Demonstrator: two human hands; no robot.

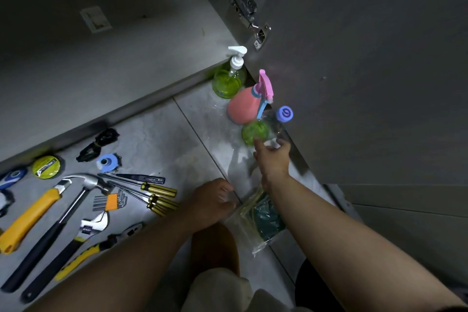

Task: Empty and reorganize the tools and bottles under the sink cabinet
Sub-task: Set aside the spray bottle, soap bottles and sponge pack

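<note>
The right hand [272,157] closes thumb and fingers round the blurred clear bottle [274,127], just beside the pink sprayer [243,107]. The left hand [212,200] is at the plastic bag [255,221] on the floor [162,134]; blur hides whether its fingers pinch it.

Right hand [274,157] seemingly grips clear bottle [277,124]; left hand [212,200] on bag [255,221].

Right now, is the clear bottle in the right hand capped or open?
Capped: the blue cap sits on top of the clear bottle, which the right hand grips.
</note>
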